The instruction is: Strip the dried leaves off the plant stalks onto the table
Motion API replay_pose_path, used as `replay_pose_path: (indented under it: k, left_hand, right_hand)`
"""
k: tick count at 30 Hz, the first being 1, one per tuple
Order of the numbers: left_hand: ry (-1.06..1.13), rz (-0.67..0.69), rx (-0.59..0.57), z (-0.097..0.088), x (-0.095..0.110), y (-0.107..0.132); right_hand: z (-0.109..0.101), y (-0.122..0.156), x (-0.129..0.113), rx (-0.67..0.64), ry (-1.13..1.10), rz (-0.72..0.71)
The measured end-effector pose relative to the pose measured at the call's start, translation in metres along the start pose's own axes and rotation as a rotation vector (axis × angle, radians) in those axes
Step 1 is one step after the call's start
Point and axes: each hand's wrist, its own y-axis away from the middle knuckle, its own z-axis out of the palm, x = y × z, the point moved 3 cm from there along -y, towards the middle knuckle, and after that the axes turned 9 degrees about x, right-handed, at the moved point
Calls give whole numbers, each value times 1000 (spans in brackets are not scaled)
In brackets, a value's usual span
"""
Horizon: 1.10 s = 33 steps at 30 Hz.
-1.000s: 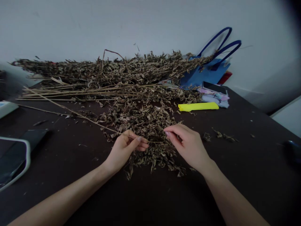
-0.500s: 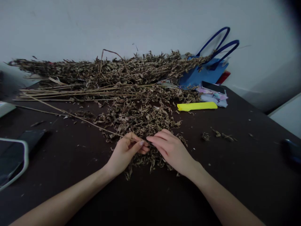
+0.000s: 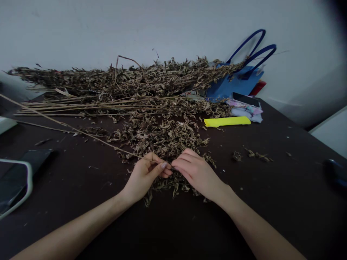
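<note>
The leaf pile (image 3: pixel 165 135) lies on the table (image 3: pixel 271 202) before the stalks (image 3: pixel 89 107).

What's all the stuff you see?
Table: 1, dark brown, centre
Held stem: 1, tan, centre left
Leaf pile: 1, brown, centre
Stalks: several, tan, behind pile
Dried plants: one heap, brown, back
Leaf bits: several, brown, right
Bag: 1, blue, back right
Red thing: 1, red, behind bag
Bundle: 1, lilac, near bag
Phone: 1, black, on bundle
Strip: 1, yellow, near bundle
Rimmed thing: 1, whitish, left
Slab: 1, black, left
Block: 1, white, far left
Blurry thing: 1, dark, far right
Panel: 1, white, right edge
Wall: 1, pale grey, back
Left hand: 1, bare, holding stem
Right hand: 1, bare, at stem
</note>
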Motion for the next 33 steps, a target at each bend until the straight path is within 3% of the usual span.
replay_pose_path:
  k: [27, 33]
  left_hand:
    - [51, -6, -21, -2, -1, -2]
    - [58, -7, 1, -4, 0, -3]
  right_hand:
    - [-11, 2, 9, 144, -56, 148]
    - [-17, 1, 7, 78, -51, 121]
